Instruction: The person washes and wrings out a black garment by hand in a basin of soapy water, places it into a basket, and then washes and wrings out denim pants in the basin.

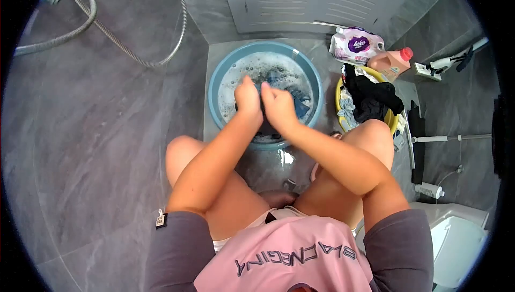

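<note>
A round blue basin (pixel 213 85) of foamy water stands on the floor in front of me. Over it, my left hand (pixel 248 99) and my right hand (pixel 277 105) are close together, both closed with thumbs uppermost. Dark wet cloth (pixel 266 128) shows between and below my wrists, and my fists appear to grip part of it. How the fingers wrap round the cloth is hidden from above. More dark blue cloth (pixel 300 107) lies in the suds beside my right hand.
Right of the basin, a yellow basket (pixel 338 99) holds black and light clothes (pixel 370 94). Behind it are a white-and-purple detergent pouch (pixel 357 45) and a pink bottle with a red cap (pixel 390 63). A shower hose (pixel 134 58) hangs upper left; a toilet (pixel 456 244) is lower right.
</note>
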Available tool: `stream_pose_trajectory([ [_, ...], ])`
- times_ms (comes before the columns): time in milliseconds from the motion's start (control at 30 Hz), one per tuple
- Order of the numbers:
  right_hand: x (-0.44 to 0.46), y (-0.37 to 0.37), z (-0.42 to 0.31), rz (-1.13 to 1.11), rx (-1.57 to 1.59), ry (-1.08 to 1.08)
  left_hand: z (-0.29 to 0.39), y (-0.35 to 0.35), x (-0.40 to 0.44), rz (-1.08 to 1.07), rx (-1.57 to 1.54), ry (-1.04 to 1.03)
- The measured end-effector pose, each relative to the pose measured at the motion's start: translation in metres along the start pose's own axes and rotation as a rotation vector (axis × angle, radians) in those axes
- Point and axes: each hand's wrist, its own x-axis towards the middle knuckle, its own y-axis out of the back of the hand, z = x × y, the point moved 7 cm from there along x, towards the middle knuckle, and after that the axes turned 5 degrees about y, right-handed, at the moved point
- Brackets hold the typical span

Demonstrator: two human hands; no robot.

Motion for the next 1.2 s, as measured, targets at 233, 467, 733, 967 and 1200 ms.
stream_pose_trajectory([
  [233, 0.027, 0.012, 0.028, 0.051, -0.048, -0.130, -0.030, -0.013, -0.008, -0.069, 0.093, 0.038],
  [467, 0.023, 0.001, 0.006, -0.054, -0.090, -0.008, -0.011, -0.003, -0.011, 0.009, -0.127, 0.082],
  [733, 0.023, -0.008, 0.001, 0.055, -0.044, 0.039, -0.010, -0.007, 0.009, -0.140, -0.076, 0.060],
  [967, 0.047, 0.003, 0.001, 0.069, -0.079, 0.068, -0.011, -0.006, 0.010, -0.025, 0.069, -0.021],
  [1200, 0.023, -0.015, -0.001, 0.034, 0.009, 0.073, 0.011, -0.004, 0.019, -0.127, -0.127, -0.034],
])
